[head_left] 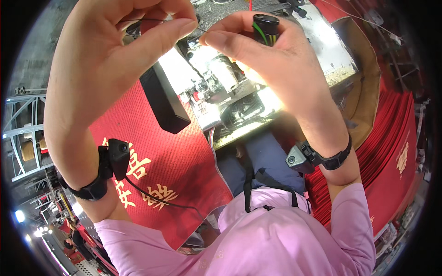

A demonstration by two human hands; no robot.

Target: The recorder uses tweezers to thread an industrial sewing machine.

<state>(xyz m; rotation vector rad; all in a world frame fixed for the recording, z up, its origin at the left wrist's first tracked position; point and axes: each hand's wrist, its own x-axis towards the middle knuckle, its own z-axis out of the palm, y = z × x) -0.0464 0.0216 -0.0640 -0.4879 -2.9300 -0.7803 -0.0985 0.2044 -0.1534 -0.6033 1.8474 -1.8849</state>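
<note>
My left hand is raised at the upper left, its thumb and fingers pinching a thin dark thread. My right hand faces it, thumb and index fingertip closed on the same thread a short way off. A small black oval piece with green strips shows at the right hand's curled fingers; whether the hand grips it I cannot tell. Beneath both hands is a brightly lit sewing machine, partly covered by them. A red textured mat with gold lettering lies to its left.
A long black box-like part juts out over the red mat. On the right stands a thick stack of red mats, beside a brown sheet-like cover. The white worktable ends at my lap. A metal rack is at far left.
</note>
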